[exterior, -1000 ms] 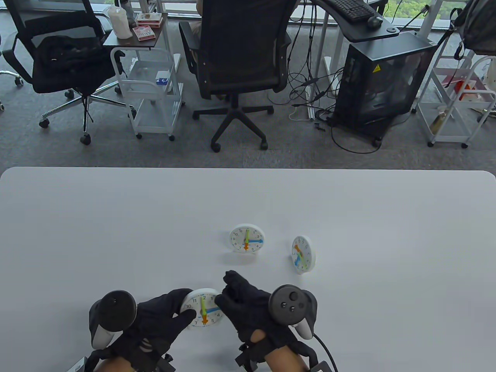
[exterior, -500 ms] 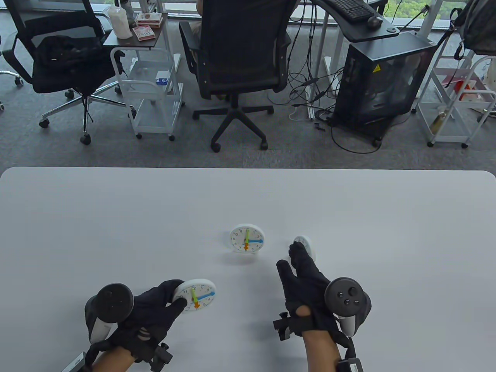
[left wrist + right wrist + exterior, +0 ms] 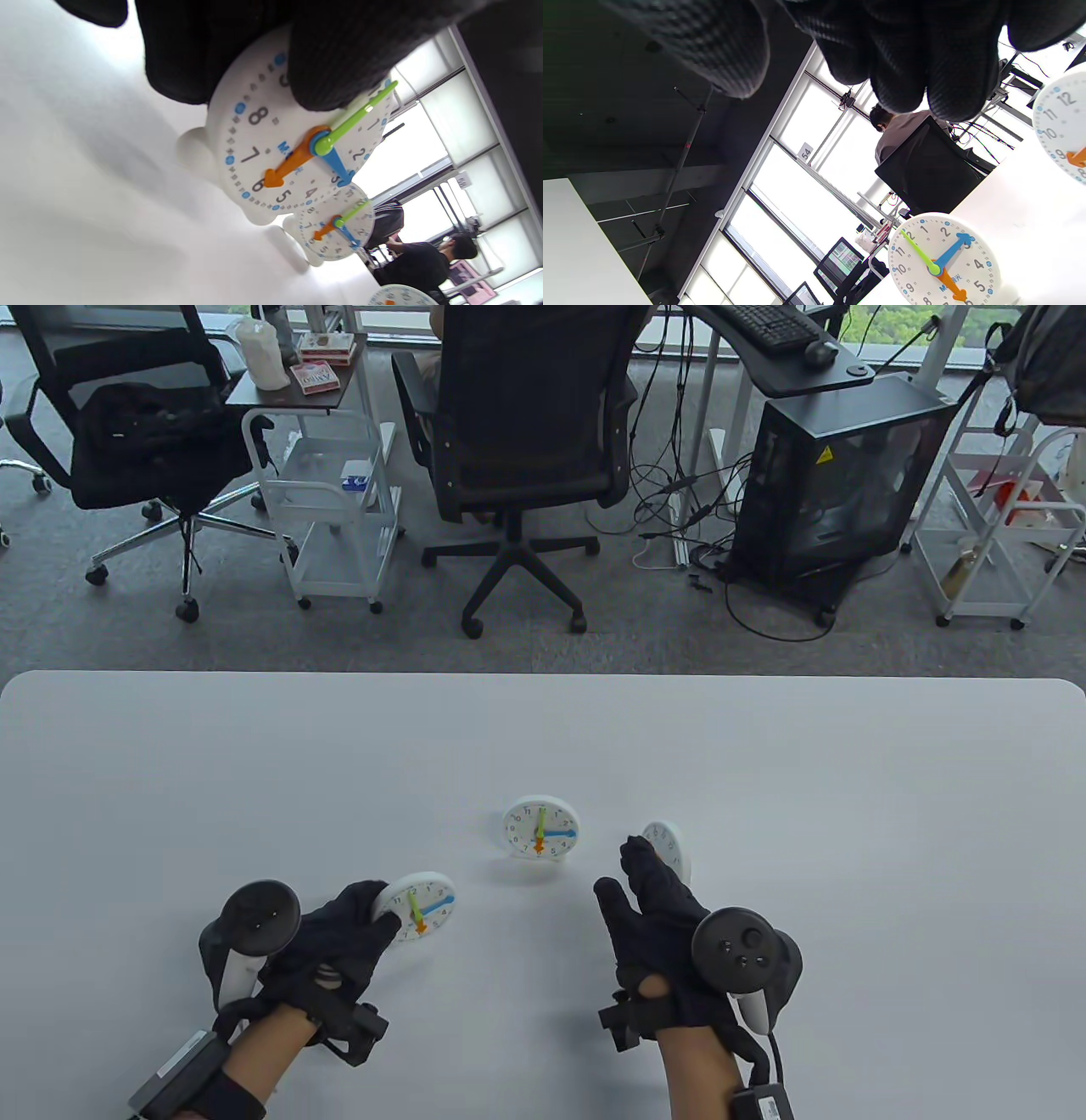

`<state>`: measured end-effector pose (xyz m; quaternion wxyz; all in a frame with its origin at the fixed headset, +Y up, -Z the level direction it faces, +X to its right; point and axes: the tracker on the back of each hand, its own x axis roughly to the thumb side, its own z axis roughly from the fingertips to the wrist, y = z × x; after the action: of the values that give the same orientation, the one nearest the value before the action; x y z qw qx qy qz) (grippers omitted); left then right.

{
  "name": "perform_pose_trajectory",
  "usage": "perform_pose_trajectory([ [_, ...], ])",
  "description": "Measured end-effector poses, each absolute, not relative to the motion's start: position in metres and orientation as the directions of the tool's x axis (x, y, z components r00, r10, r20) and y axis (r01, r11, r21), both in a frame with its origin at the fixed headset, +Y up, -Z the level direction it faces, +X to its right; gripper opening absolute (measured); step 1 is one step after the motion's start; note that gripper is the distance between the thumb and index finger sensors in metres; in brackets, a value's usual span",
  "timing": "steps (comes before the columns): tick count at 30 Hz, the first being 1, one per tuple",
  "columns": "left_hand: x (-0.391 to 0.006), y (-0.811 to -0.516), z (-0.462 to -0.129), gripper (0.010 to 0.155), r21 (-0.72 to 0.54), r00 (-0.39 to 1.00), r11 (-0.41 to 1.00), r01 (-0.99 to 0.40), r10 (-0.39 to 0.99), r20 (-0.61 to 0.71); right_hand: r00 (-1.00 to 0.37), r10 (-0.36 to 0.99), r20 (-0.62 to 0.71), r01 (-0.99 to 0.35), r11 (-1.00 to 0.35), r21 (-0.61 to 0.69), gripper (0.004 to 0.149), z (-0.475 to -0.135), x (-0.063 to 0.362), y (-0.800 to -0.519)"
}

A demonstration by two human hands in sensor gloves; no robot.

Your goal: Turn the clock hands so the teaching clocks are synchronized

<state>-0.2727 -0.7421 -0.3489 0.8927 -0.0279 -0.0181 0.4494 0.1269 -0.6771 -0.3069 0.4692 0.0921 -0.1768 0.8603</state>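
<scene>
Three white teaching clocks with green, blue and orange hands stand on the white table (image 3: 254, 780). My left hand (image 3: 382, 912) grips the near-left clock (image 3: 422, 904) by its left rim, thumb on the face; the left wrist view shows this clock (image 3: 271, 148) close up under the thumb (image 3: 339, 63). The middle clock (image 3: 540, 829) stands free and also shows in the right wrist view (image 3: 944, 262). My right hand (image 3: 624, 869) is spread open and holds nothing, its fingertips in front of the left edge of the right clock (image 3: 668, 846), which is partly hidden. That clock shows at the right wrist view's edge (image 3: 1062, 127).
Beyond the table's far edge are office chairs (image 3: 517, 432), white carts (image 3: 331, 500) and a black computer case (image 3: 836, 475). The table is bare around the clocks.
My right hand left the near clock and moved right and forward to the right clock. My left hand carried the near clock away from me and a little left.
</scene>
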Motion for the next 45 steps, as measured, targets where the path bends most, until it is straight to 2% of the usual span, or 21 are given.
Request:
perform_pose_trajectory([
  [2, -0.268, -0.743, -0.365, 0.050, -0.050, 0.661, 0.659, -0.750, 0.750, -0.022, -0.535, 0.784, 0.314, -0.845, -0.493, -0.208, 0.073, -0.308, 0.128, -0.679],
  [11, -0.240, -0.746, -0.417, 0.050, -0.004, 0.699, 0.700, -0.714, 0.713, -0.063, -0.496, 0.813, 0.306, -0.867, -0.449, -0.214, 0.073, -0.311, 0.135, -0.681],
  [13, -0.238, -0.751, -0.425, 0.049, -0.025, 0.671, 0.671, -0.741, 0.737, -0.084, -0.496, 0.813, 0.305, -0.867, -0.447, -0.218, 0.073, -0.311, 0.136, -0.681],
  [16, -0.235, -0.756, -0.434, 0.049, -0.070, 0.633, 0.629, -0.774, 0.767, -0.108, -0.485, 0.817, 0.312, -0.873, -0.431, -0.226, 0.072, -0.310, 0.137, -0.680],
  [19, -0.231, -0.758, -0.441, 0.050, -0.114, 0.667, 0.657, -0.745, 0.734, -0.129, -0.483, 0.816, 0.317, -0.873, -0.425, -0.238, 0.072, -0.310, 0.139, -0.679],
  [29, -0.222, -0.752, -0.460, 0.055, -0.146, 0.726, 0.712, -0.687, 0.672, -0.145, -0.475, 0.826, 0.304, -0.877, -0.415, -0.243, 0.072, -0.312, 0.143, -0.680],
  [33, -0.223, -0.745, -0.458, 0.074, -0.128, 0.775, 0.765, -0.631, 0.616, -0.139, -0.483, 0.825, 0.295, -0.871, -0.417, -0.259, 0.073, -0.312, 0.147, -0.681],
  [38, -0.229, -0.725, -0.440, 0.080, -0.071, 0.761, 0.758, -0.648, 0.645, -0.070, -0.527, 0.803, 0.277, -0.840, -0.445, -0.309, 0.074, -0.312, 0.152, -0.680],
  [45, -0.234, -0.702, -0.373, 0.082, -0.162, 0.764, 0.761, -0.628, 0.643, 0.061, -0.614, 0.765, 0.194, -0.768, -0.523, -0.370, 0.078, -0.317, 0.161, -0.687],
])
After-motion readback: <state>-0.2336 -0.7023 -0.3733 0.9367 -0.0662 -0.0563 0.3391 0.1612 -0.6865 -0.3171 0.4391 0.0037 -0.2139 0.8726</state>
